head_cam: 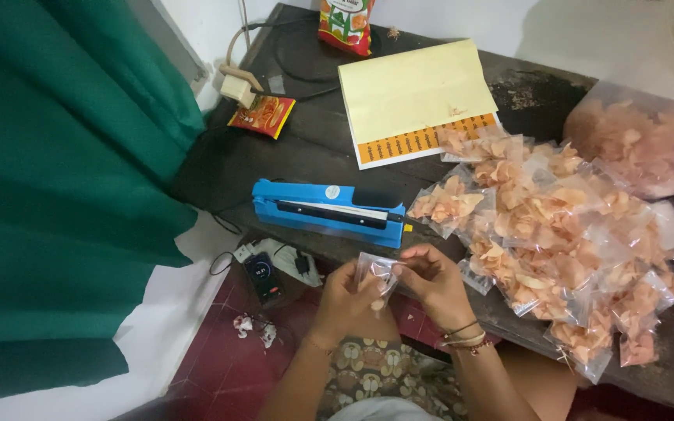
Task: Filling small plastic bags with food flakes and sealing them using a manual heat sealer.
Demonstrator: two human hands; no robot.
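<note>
Both hands gripping one small clear bag [376,270]: left hand [346,300] pinching its lower edge, right hand [433,281] pinching the top, held over the lap just below the table [220,168] edge. Blue sealer [328,211] sitting just beyond on the table. Pile of filled cracker bags [563,234] lying to the right.

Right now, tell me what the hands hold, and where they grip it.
Both hold one small clear plastic bag: the left hand at its lower left side, the right hand pinching its top right edge.

Dark wooden table [306,144], blue heat sealer [328,212], yellow booklet [413,97], bagged crackers [563,234]
</note>
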